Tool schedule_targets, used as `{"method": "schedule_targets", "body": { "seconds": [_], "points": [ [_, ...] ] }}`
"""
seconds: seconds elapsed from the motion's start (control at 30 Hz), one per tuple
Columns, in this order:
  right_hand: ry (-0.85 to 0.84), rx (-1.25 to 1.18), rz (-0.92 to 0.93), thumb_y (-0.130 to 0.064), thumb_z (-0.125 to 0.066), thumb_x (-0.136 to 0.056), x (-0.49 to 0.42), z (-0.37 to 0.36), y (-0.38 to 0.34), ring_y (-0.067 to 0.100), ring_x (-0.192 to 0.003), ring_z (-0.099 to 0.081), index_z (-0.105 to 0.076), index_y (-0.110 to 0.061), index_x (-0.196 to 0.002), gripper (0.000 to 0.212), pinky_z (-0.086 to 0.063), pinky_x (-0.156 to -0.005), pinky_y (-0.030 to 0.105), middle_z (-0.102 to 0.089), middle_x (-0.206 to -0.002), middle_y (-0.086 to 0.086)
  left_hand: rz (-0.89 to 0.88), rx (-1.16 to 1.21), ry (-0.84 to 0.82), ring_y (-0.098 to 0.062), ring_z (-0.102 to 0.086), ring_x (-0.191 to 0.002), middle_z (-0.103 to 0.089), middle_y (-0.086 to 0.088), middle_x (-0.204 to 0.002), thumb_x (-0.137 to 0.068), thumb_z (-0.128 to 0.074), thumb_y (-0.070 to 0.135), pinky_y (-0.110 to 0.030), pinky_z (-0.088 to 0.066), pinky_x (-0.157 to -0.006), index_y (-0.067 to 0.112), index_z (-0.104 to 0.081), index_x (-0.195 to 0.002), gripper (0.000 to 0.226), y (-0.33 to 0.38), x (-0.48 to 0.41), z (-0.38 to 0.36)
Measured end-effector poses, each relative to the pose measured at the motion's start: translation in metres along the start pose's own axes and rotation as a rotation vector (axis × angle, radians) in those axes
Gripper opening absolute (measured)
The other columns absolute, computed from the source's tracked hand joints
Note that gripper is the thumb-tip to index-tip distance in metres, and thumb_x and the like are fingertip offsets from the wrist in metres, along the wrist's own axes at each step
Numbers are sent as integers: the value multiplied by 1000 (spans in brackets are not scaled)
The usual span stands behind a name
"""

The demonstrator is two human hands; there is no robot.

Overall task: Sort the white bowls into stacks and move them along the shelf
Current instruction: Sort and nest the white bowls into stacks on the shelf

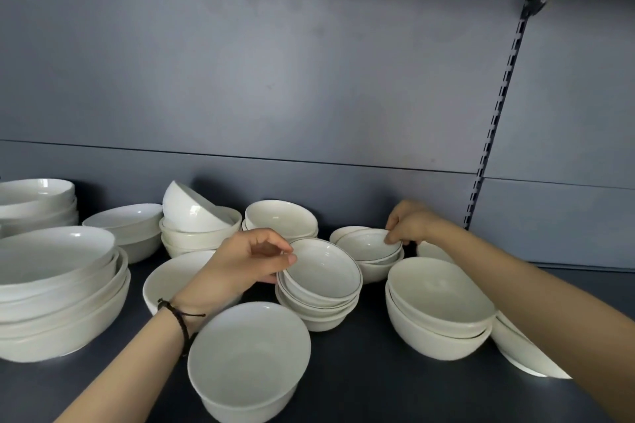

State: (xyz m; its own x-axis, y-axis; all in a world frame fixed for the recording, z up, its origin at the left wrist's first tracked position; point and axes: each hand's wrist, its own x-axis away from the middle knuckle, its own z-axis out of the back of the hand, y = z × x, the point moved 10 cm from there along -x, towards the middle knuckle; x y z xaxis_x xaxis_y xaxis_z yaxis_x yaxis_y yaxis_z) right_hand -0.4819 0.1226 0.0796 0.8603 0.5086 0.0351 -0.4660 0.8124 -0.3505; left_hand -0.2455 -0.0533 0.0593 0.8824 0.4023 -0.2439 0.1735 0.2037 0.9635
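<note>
Many white bowls stand on a dark shelf (360, 371). My left hand (240, 264) pinches the left rim of the top bowl of a dark-rimmed stack (321, 285) in the middle. Farther back, my right hand (409, 221) pinches the right rim of the top small bowl of a smaller stack (369, 249). A single deep bowl (249, 359) sits at the front, under my left wrist. A stack of wider bowls (439, 306) stands under my right forearm.
Large bowl stacks (58, 288) fill the left side, with more at the far left back (37, 203). A tipped bowl (189, 206) leans on a stack at the back. The grey back panel and a slotted upright (494, 120) bound the shelf.
</note>
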Motion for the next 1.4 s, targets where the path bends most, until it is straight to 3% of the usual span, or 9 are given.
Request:
{"method": "schedule_targets", "body": {
  "seconds": [0.17,0.4,0.6,0.73,0.83,0.97,1.13,1.27,1.4],
  "points": [
    [69,-41,-1,-5,-68,-79,1,5,0,15,-63,-63,-71,-10,-90,12,-49,-48,23,-66,-74,4,-5,-9,-2,-7,-65,-70,-69,2,-73,-81,-73,2,-28,-59,-65,11,-70,-80,9,-1,0,1],
    [118,-160,11,-1,-63,-82,-1,16,0,30,-76,-71,-63,-11,-80,11,-62,-72,40,-64,-77,7,-3,-7,-4,-10,-65,-74,-70,-2,-77,-81,-73,3,-34,-60,-71,13,-71,-79,10,-4,-1,2],
    [179,-566,-17,6,-64,-86,14,40,0,27,-82,-64,-66,-2,-93,10,-57,-48,26,-63,-98,15,-11,-43,18,-14,-66,-74,-69,-4,-77,-81,-73,0,-34,-59,-70,13,-72,-79,13,-7,-3,4],
    [123,-805,44,7,-65,-87,39,51,-27,20,-71,-63,-64,4,-103,17,-55,-44,22,-64,-91,16,-18,-75,30,-18,-66,-74,-69,-7,-79,-80,-73,-1,-37,-60,-71,16,-72,-77,18,-8,-4,6],
    [17,-781,119,5,-65,-86,56,40,-53,16,-67,-65,-67,-5,-88,10,-54,-47,21,-67,-83,12,-19,-61,26,-20,-67,-75,-70,-9,-82,-80,-73,-1,-40,-60,-74,18,-72,-77,19,-8,-3,7],
    [-52,-722,172,3,-67,-86,69,19,-74,14,-67,-65,-68,-10,-85,13,-56,-52,20,-68,-79,7,-26,-34,12,-22,-68,-80,-71,-14,-94,-86,-67,0,-42,-59,-76,13,-65,-93,15,-9,-3,5],
    [-80,-661,194,-1,-68,-87,73,0,-80,17,-74,-66,-68,-11,-88,11,-60,-65,25,-70,-87,10,-17,78,66,-22,-69,-71,-68,-12,-83,-101,-43,11,-32,-59,-62,14,-60,-92,19,-5,-1,6],
    [-83,-605,223,-5,-65,-92,76,-9,-83,8,-66,-64,-69,-13,-86,11,-54,-54,16,-69,-79,4,-15,105,49,-17,-69,-70,-70,-3,-75,-97,-54,23,-31,-57,-63,17,-63,-89,14,-4,0,3],
    [-61,-546,237,-6,-65,-91,78,-12,-82,7,-64,-63,-70,-15,-82,14,-50,-52,14,-69,-78,4,-44,-38,20,-12,-68,-71,-72,-4,-87,-89,-67,15,-34,-59,-68,20,-67,-91,5,-5,-3,4]
  ]
}}
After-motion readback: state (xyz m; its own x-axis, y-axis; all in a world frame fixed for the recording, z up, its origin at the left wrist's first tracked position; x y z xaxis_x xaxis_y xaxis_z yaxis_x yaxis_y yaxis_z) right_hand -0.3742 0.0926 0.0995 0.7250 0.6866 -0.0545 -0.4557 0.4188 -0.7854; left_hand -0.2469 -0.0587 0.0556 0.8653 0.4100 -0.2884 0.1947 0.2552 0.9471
